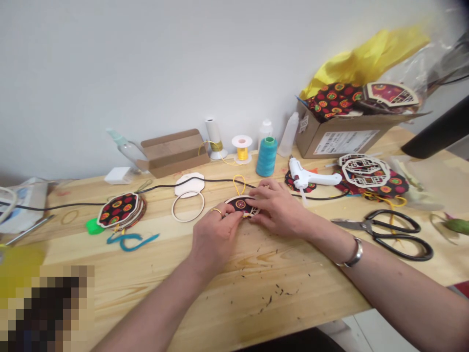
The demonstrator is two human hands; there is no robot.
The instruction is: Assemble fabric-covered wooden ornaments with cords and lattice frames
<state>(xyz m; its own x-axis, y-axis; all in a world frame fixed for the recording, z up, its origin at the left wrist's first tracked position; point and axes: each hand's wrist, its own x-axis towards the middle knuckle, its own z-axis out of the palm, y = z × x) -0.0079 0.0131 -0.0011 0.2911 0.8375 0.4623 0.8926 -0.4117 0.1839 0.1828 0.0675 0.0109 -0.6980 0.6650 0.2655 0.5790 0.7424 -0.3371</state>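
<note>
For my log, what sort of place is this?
Probably a small craft workshop: the wooden worktable holds a white glue gun, a cone of teal thread and large black-handled scissors.

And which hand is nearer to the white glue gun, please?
The right. The right hand is just left of the white glue gun, not touching it; the left hand is farther left, beyond the right hand.
</note>
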